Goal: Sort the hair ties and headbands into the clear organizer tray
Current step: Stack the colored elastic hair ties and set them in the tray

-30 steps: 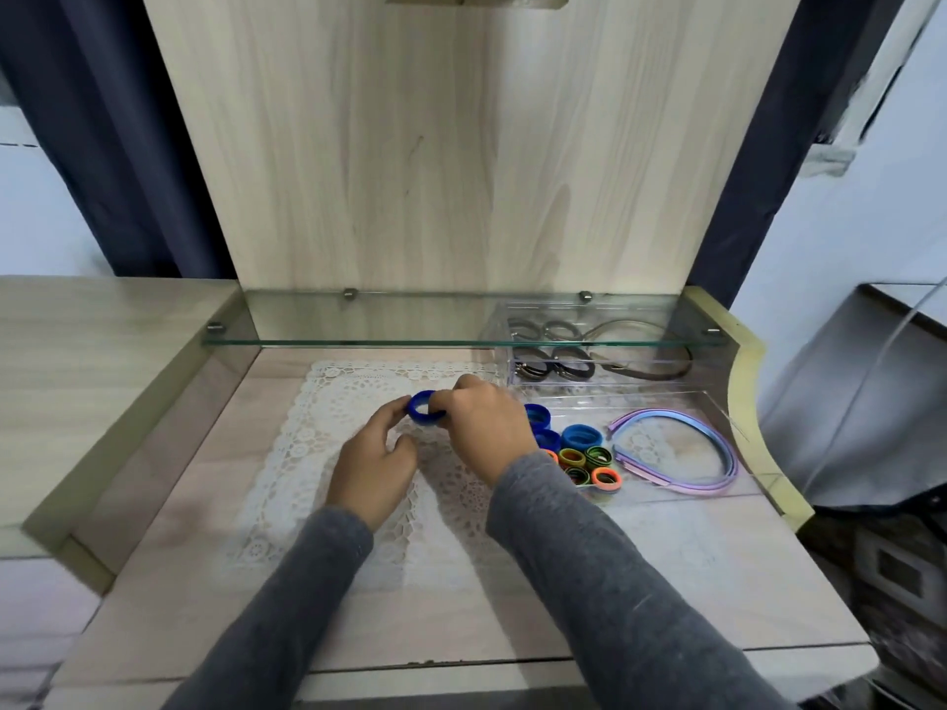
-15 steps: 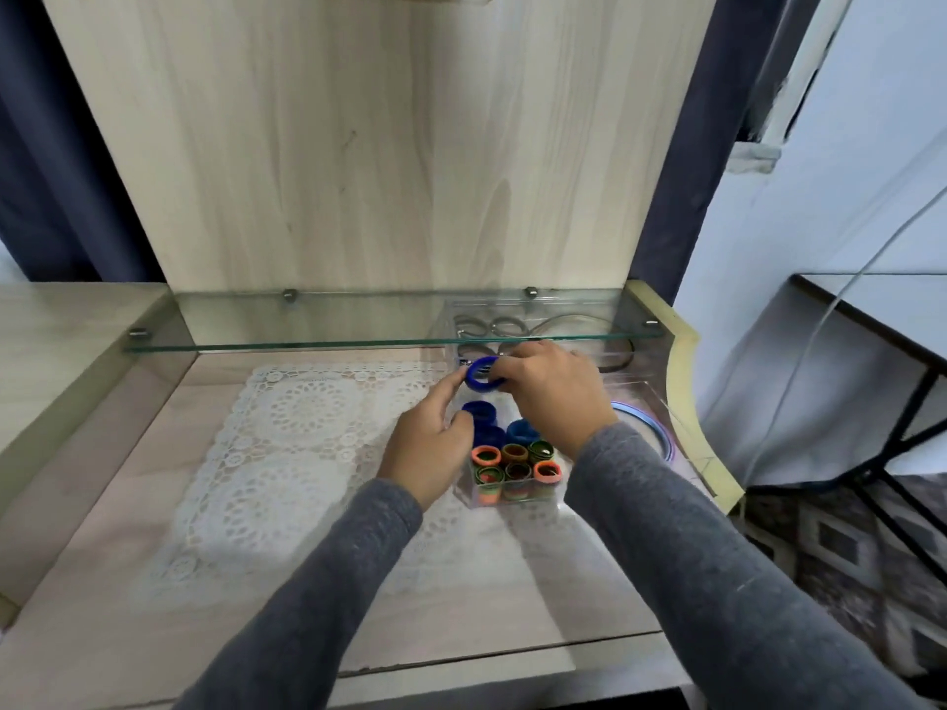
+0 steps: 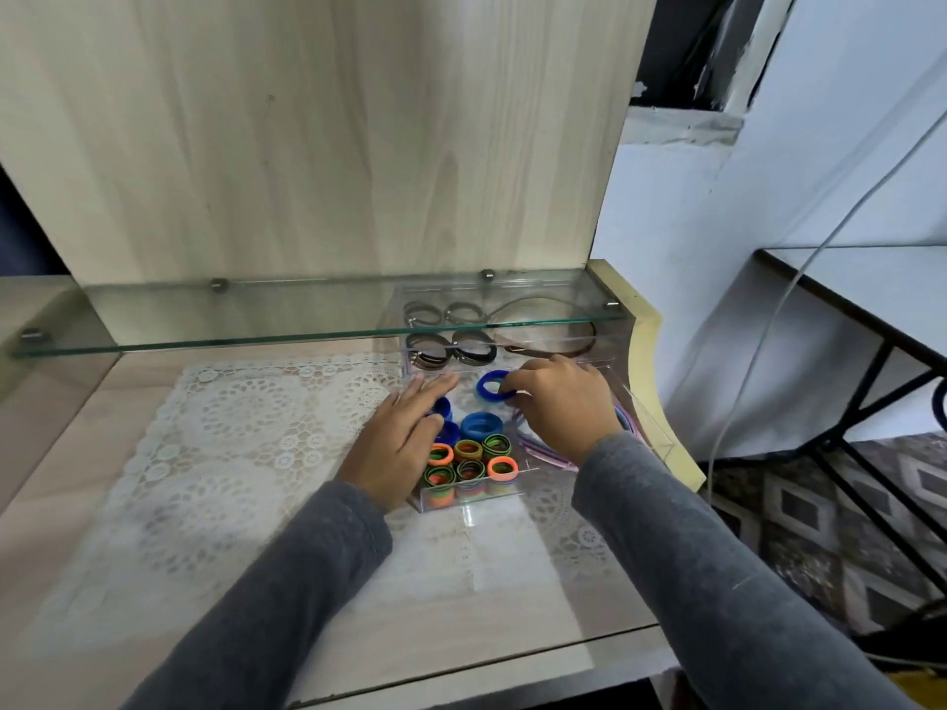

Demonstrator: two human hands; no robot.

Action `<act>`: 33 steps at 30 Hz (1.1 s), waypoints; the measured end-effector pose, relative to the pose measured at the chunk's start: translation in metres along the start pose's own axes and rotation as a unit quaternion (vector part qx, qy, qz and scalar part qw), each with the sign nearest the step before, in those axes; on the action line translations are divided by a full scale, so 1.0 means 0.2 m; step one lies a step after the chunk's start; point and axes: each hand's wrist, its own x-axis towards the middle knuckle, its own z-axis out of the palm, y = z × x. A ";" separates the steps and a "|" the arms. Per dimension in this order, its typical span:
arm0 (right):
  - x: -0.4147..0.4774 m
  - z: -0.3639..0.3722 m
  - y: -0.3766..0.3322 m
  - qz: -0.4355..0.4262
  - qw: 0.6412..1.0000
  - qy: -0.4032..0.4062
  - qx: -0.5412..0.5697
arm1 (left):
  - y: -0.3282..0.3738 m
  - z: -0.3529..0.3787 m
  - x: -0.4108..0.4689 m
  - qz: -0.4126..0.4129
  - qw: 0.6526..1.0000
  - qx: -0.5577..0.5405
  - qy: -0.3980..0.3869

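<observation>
Pale wood makes up the desk (image 3: 77, 438) and the tall back panel, with a lace mat (image 3: 230, 427) spread under a glass shelf (image 3: 256, 325) and the clear tray (image 3: 661, 443) pushed to the right end, partly beneath that shelf.

Right hand (image 3: 563, 407) pinches a blue tie (image 3: 493, 386) at its right rim, thumb and forefinger closed narrowly on the band while the other fingers curl behind. The tie hangs just past the fingertips, over the bare far part of the tray's middle section, apparently so it can be set down beside its own colour: other blue ties (image 3: 479, 426) sit just nearer than the held one.

Left hand (image 3: 397, 443) lies flat and spread at the tray's left edge, holding nothing, its fingertips reaching over the rim and partly covering one blue tie there. It looks placed to steady the light tray against a nudge, or to shift the ties below it; which, I cannot tell.

Orange and green ties (image 3: 469, 461) stand packed in rows just nearer than the blue ones, by the left thumb. Pastel headbands (image 3: 543, 450) curve under the right wrist. Dark ties (image 3: 451, 351) and a brown headband (image 3: 563, 325) lie beyond both sets of fingertips, at the back under the shelf.

Sorting by colour seems nearly finished; no loose piece shows on the mat.
</observation>
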 end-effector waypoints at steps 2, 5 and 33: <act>0.01 0.01 0.01 0.008 1.000 -0.021 0.003 | -0.02 -0.01 0.01 0.033 0.998 0.057 -0.004; 0.03 0.02 0.02 0.013 0.999 -0.039 0.008 | -0.05 -0.01 0.01 0.075 0.989 0.127 -0.009; 0.05 -0.03 -0.01 0.136 0.979 -0.065 0.137 | -0.09 -0.03 -0.05 0.031 0.939 0.317 0.130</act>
